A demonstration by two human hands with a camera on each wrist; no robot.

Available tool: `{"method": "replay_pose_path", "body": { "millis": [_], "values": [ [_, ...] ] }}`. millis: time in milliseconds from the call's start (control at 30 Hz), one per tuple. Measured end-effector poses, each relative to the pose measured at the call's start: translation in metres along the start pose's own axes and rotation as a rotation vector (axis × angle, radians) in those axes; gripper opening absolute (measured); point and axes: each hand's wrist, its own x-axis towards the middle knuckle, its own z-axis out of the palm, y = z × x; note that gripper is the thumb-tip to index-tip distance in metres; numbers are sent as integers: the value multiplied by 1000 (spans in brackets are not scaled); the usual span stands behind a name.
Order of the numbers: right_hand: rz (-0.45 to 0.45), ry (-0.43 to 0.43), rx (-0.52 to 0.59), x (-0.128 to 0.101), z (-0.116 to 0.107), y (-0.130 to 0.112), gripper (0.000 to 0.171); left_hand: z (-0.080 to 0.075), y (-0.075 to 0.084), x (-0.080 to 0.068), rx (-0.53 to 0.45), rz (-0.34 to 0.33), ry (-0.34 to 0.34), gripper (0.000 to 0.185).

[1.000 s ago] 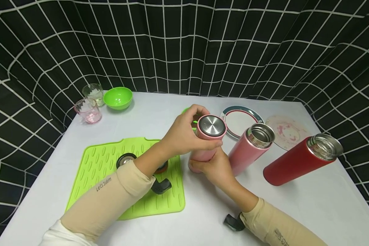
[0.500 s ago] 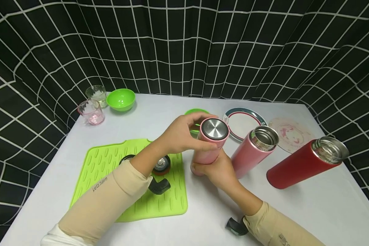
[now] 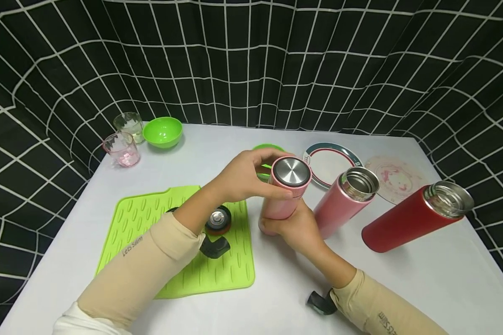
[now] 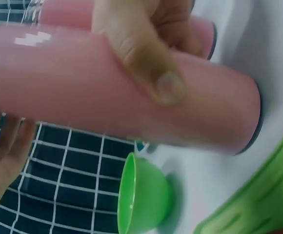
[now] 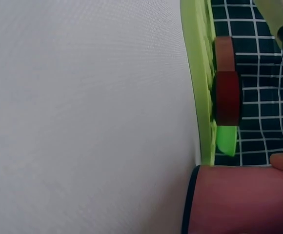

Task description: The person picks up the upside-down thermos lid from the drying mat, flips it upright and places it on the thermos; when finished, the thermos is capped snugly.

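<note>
A pink flask [image 3: 276, 208] stands upright on the white table [image 3: 402, 284], capped with a steel-topped pink lid [image 3: 291, 172]. My left hand [image 3: 272, 177] grips that lid from the left, fingers and thumb curled round its rim. My right hand [image 3: 286, 226] holds the flask's lower body from the front. In the left wrist view my thumb [image 4: 153, 66] presses on the pink flask [image 4: 83, 97]. The right wrist view shows only the flask's base [image 5: 239, 202] on the table.
An open pink flask [image 3: 343, 201] and an open red flask [image 3: 411, 217] stand just to the right. The green mat [image 3: 146, 218] at left carries a red-rimmed lid [image 3: 219, 219]. A green bowl [image 3: 162, 131], two glasses [image 3: 121, 149] and two plates [image 3: 329, 164] sit behind.
My left hand has shifted its fingers a little round the lid. The flask and my right hand stay where they were. My left forearm has uncovered the red-rimmed lid.
</note>
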Motion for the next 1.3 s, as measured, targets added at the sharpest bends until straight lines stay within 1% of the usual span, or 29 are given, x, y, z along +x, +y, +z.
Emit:
{"method": "replay_pose_path", "body": {
  "millis": [33,67,100,133,167,233,300,333,367,400,433,500,567,633,667,700,767,900,967,1000,1067,1100,1167,1300],
  "values": [
    [0,1,7,0,1,0,68,-2,0,0,-11,-1,-25,65],
    [-3,-2,15,0,1,0,68,-3,0,-1,-12,-3,-36,69],
    [-7,-3,15,1,2,0,68,-3,1,-1,-1,-5,-34,73],
    [-12,-7,15,1,2,0,66,-1,2,-2,20,-5,-16,77],
    [-19,-7,1,0,2,0,64,2,4,-3,52,-3,16,78],
    [-33,-14,-19,0,1,1,61,11,6,-4,120,11,108,79],
    [-44,-18,-29,1,0,1,54,17,7,-5,162,34,190,73],
    [-46,-20,-29,0,-1,2,52,19,6,-5,173,54,214,69],
    [-49,-23,-31,0,-1,3,52,20,4,-5,170,71,221,65],
    [-49,-28,-20,1,-1,4,52,18,2,-5,156,83,211,62],
    [-45,-31,-12,1,-1,4,54,16,0,-5,136,94,184,61],
    [-33,-27,-5,1,0,3,56,8,-6,-3,72,93,91,62],
    [-23,-19,-5,1,0,3,60,1,-10,0,-6,66,-9,63],
    [-13,-9,-3,0,0,2,62,-2,-12,2,-66,51,-84,66],
    [-12,-7,1,0,0,2,62,-2,-11,2,-88,43,-97,68],
    [-13,-7,7,0,0,2,61,0,-10,2,-93,38,-94,71],
    [-21,-12,13,0,0,2,61,4,-5,-1,-76,44,-53,76],
    [-60,-31,8,1,0,2,51,17,7,-8,3,16,115,86],
    [-81,-34,-5,1,-1,3,46,24,10,-9,50,10,189,84],
    [-86,-37,-6,1,-1,4,45,26,11,-9,69,11,214,81],
    [-86,-38,-21,1,-2,4,46,26,10,-8,92,24,227,74],
    [-79,-36,-25,1,-2,5,48,25,8,-8,89,33,217,71],
    [-61,-33,-31,0,-3,4,55,19,4,-6,46,43,159,67],
    [-31,-21,-42,0,-2,4,64,7,-6,2,-136,40,-20,68]
  ]
}}
